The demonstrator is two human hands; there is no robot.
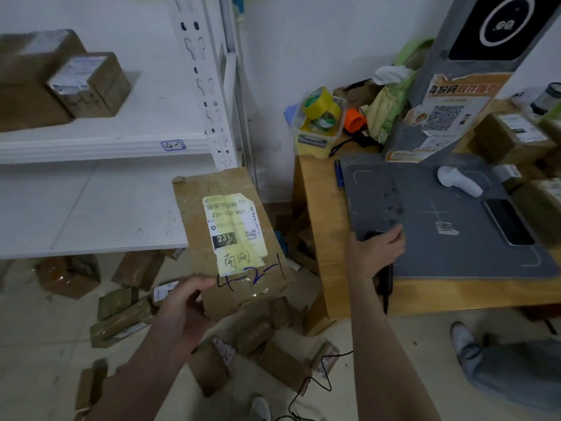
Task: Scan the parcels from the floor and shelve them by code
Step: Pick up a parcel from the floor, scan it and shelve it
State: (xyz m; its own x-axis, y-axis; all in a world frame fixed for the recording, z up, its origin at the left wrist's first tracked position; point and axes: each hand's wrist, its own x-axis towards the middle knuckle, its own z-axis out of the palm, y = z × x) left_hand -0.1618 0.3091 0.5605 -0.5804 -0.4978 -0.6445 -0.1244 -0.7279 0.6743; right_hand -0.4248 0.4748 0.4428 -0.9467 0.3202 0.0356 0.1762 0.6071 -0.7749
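This is a parcel pick-up station, or the back room of one. A white slotted steel rack [198, 83] carries taped cartons [89, 85], and its shelf edge wears a handwritten tag [173, 145] reading 4-2. The box [232, 241] held up before it has a printed waybill and 4-2-1 written across the tape (both codes in blue ink). More brown parcels [121, 322] lie scattered over the tiled floor [30, 329]. Beside the rack a wooden desk [321, 223] holds a grey scanning mat [440, 208], a white handheld scanner [458, 181], a tub [312, 141] of packing tape rolls, and a grey kiosk post [431, 86] with a QR-code poster stuck to it.
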